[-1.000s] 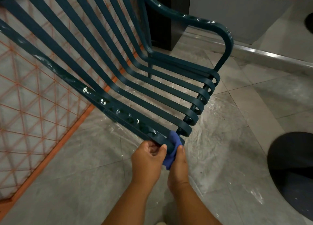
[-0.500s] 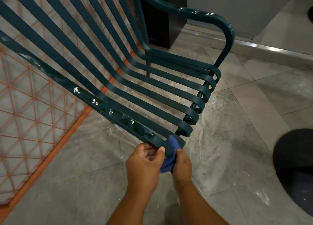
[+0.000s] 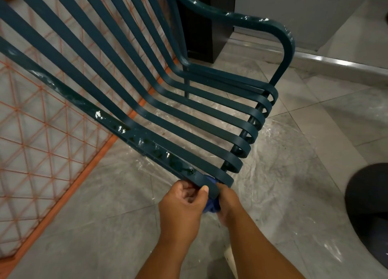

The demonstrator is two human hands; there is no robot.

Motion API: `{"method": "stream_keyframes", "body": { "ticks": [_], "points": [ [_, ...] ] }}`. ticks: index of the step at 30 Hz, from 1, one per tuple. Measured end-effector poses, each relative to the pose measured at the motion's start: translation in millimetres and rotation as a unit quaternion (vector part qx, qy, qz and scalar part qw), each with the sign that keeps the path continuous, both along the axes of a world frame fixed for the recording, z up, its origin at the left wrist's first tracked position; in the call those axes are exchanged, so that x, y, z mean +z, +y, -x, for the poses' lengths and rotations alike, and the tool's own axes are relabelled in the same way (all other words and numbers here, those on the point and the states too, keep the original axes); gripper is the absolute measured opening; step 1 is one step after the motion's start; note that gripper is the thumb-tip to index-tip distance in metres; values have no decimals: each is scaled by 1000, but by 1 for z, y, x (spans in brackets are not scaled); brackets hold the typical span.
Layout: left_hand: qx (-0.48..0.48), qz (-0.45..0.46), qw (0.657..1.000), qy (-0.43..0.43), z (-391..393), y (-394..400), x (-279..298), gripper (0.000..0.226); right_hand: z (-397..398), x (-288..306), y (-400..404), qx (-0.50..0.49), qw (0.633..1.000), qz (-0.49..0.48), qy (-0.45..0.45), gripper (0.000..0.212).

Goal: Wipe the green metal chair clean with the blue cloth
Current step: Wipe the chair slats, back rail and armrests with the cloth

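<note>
Green metal chair (image 3: 189, 102): slatted seat and back, standing on the grey tiled floor (image 3: 105, 205) beside an orange mesh panel (image 3: 37, 144) on the left; the near rail carries wet patches and white flecks. Blue cloth (image 3: 211, 205): bunched, tucked under the near front end of that rail, mostly hidden between the hands. Left hand (image 3: 182, 203): fingers curled, thumb pressed on the rail's top, gripping its end. Right hand (image 3: 227, 201): closed round the cloth, pressing it to the rail's underside. Risks, as judged: a wet rail may let the steadying grip slip; a bunched cloth may miss the flecks farther up or snag between slats.
</note>
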State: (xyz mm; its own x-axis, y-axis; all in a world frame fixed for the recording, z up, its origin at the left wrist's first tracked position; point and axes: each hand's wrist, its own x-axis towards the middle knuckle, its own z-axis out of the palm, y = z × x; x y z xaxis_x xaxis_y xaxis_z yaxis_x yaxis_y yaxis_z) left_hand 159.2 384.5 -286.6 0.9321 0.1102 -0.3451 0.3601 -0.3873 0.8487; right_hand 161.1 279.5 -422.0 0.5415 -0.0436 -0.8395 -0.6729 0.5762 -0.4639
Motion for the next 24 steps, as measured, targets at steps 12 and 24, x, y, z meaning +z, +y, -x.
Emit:
{"method": "stream_keyframes", "body": {
  "ticks": [12,24],
  "points": [
    [-12,-40,999,19,-1,-2,4,12,29,92,29,-157,980,45,-114,35],
    [93,99,984,112,-8,25,17,24,14,151,43,159,768,501,-366,48]
  ]
}}
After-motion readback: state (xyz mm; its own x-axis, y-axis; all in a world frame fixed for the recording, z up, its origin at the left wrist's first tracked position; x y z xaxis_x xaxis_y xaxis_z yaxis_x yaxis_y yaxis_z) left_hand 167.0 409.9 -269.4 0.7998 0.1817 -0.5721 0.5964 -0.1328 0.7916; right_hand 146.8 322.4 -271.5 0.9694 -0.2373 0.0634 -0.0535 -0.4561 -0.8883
